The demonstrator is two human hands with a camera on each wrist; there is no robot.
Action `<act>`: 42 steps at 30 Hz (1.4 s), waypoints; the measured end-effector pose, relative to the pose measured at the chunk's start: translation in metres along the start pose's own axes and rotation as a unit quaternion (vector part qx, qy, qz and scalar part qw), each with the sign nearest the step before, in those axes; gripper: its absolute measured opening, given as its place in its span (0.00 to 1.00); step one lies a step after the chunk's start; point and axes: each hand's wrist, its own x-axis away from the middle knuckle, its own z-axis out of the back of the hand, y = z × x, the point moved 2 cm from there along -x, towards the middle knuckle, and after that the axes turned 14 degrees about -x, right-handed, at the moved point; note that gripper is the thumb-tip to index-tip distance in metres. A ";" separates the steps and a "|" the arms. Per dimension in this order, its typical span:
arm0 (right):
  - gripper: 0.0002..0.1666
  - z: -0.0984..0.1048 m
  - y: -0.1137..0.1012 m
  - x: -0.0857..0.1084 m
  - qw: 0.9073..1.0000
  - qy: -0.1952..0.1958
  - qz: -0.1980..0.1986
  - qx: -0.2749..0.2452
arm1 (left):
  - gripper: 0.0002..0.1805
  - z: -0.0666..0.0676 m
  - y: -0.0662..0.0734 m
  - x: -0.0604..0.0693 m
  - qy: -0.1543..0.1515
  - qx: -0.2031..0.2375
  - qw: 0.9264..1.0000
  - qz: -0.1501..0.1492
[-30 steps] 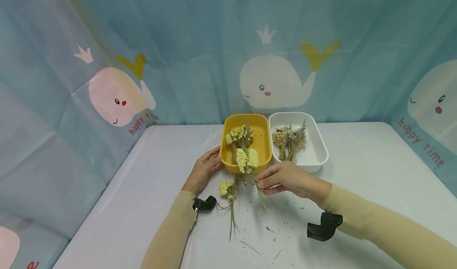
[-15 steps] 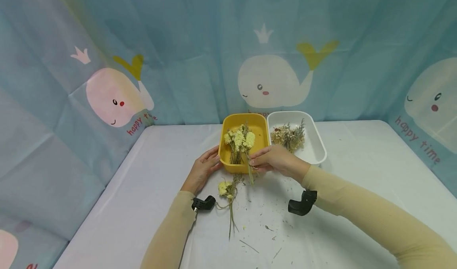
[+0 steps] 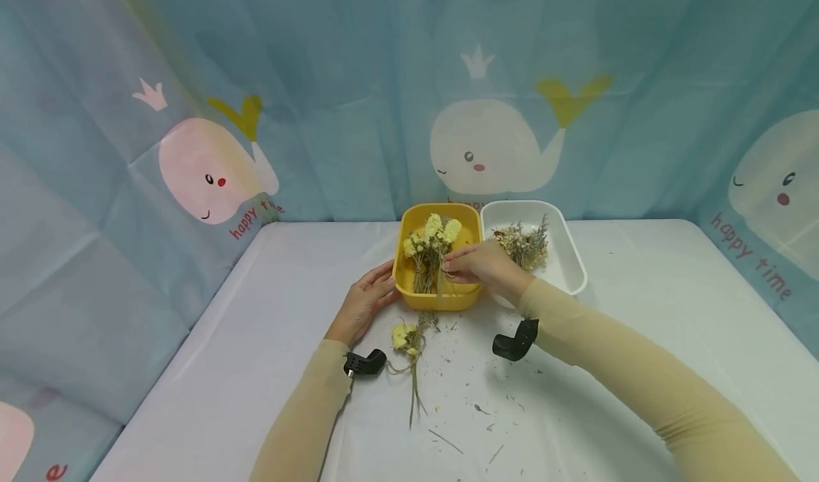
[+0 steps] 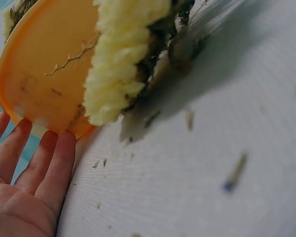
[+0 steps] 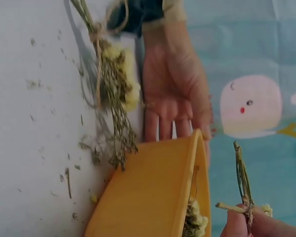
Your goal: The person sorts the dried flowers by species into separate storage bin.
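Observation:
My right hand [image 3: 486, 265] pinches the stems of a yellow dried flower bunch [image 3: 451, 230] over the yellow box [image 3: 441, 302]. In the right wrist view, the tied stems [image 5: 242, 182] stick up between thumb and finger. Other yellow dried flowers [image 3: 414, 244] lie inside that box. At the box's left side, my left hand [image 3: 363, 308] rests with fairly straight fingertips against its wall, as the left wrist view shows. Just in front of the box, another tied dried flower bunch [image 3: 403, 336] lies on the table, its stems pointing towards me.
A white box [image 3: 567, 276] stands against the yellow one on its right, with dried flower bunches [image 3: 531, 246] in it, partly behind my right hand. Broken stems [image 3: 446, 441] and crumbs litter the white table. A blue whale-print curtain [image 3: 358, 112] hangs behind.
My right hand has carried the yellow dried flower bunch forward and slightly left, from the box's front edge to over its inside. My left hand has stayed on the box.

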 end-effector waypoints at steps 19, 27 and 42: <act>0.17 -0.017 0.016 -0.037 0.996 0.054 0.043 0.064 | 0.29 -0.001 -0.002 0.003 0.006 -0.008 1.000 0.002; 0.11 -0.021 0.025 -0.042 0.991 0.068 0.044 0.103 | 0.28 -0.002 -0.002 0.003 0.001 -0.011 1.000 0.007; 0.18 -0.015 0.014 -0.015 0.987 0.011 0.053 0.148 | 0.28 -0.001 -0.003 -0.002 0.004 -0.006 1.000 0.004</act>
